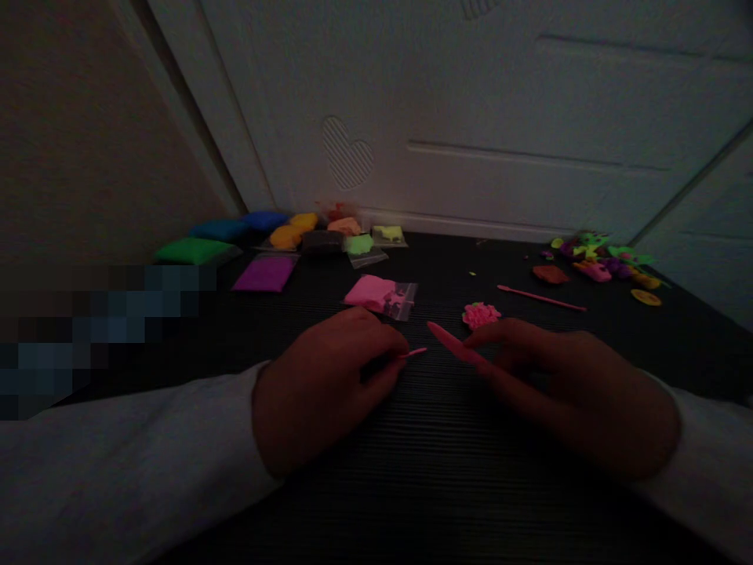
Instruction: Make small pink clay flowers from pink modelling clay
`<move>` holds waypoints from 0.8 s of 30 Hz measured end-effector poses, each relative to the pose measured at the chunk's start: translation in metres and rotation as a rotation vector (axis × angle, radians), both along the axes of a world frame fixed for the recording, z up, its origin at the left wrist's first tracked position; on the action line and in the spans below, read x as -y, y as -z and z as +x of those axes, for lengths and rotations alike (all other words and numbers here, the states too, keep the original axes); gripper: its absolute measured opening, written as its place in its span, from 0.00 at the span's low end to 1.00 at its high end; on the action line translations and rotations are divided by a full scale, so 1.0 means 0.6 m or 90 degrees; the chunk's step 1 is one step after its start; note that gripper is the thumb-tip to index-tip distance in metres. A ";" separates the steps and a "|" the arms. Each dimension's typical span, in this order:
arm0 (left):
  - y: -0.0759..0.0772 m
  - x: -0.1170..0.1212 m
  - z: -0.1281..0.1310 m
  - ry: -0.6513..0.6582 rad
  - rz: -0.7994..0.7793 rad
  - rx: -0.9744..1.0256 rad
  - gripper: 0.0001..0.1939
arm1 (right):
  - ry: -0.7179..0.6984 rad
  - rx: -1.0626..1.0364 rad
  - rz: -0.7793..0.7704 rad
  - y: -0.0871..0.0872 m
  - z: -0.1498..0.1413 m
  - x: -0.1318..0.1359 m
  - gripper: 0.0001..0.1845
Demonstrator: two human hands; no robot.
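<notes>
Between thumb and fingers, my left hand [335, 384] pinches a thin pink strip of clay [416, 352], whose end sticks out to the right. My right hand [576, 392] grips a pink modelling knife [448, 340], its blade pointing up and left toward the strip; a small gap separates the two. Just beyond my right fingertips lies a ruffled pink clay flower [481, 315] with a bit of green at its edge. Past my left hand, a clear zip bag of pink clay [376, 293] rests on the dark table [400, 486].
A thin pink modelling stick [541, 298] lies at right, near a reddish-brown clay lump [550, 274]. Colourful clay pieces [600, 259] cluster at the far right. Back left are several clay packs, including green [194, 251] and purple [266, 274]. A white panelled door [471, 118] stands behind.
</notes>
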State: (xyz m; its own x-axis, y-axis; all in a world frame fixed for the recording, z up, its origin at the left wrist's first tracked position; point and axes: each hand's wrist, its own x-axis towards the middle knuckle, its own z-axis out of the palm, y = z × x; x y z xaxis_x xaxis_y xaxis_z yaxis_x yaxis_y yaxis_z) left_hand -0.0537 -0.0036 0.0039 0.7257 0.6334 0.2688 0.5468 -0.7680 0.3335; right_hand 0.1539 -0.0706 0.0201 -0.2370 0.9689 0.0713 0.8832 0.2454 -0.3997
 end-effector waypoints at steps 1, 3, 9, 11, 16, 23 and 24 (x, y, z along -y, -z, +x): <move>0.000 0.003 0.000 0.005 -0.002 0.004 0.05 | 0.000 0.008 -0.004 0.000 0.000 0.000 0.12; -0.001 0.007 0.000 0.013 -0.002 0.009 0.05 | -0.005 0.027 -0.005 0.002 -0.001 -0.001 0.13; 0.002 0.012 0.001 0.029 -0.012 -0.001 0.04 | -0.041 0.114 0.041 0.012 -0.004 0.001 0.15; 0.002 0.013 0.000 0.041 -0.013 -0.004 0.04 | -0.059 0.147 0.081 0.016 -0.006 0.005 0.16; 0.000 0.015 -0.003 0.052 -0.016 0.002 0.04 | -0.111 0.189 0.134 0.018 -0.009 0.016 0.20; -0.004 0.019 0.001 0.062 0.184 -0.034 0.10 | -0.131 0.192 0.149 0.024 -0.008 0.014 0.21; -0.009 0.018 0.001 0.053 0.233 -0.067 0.11 | -0.126 0.185 0.155 0.028 -0.006 0.014 0.21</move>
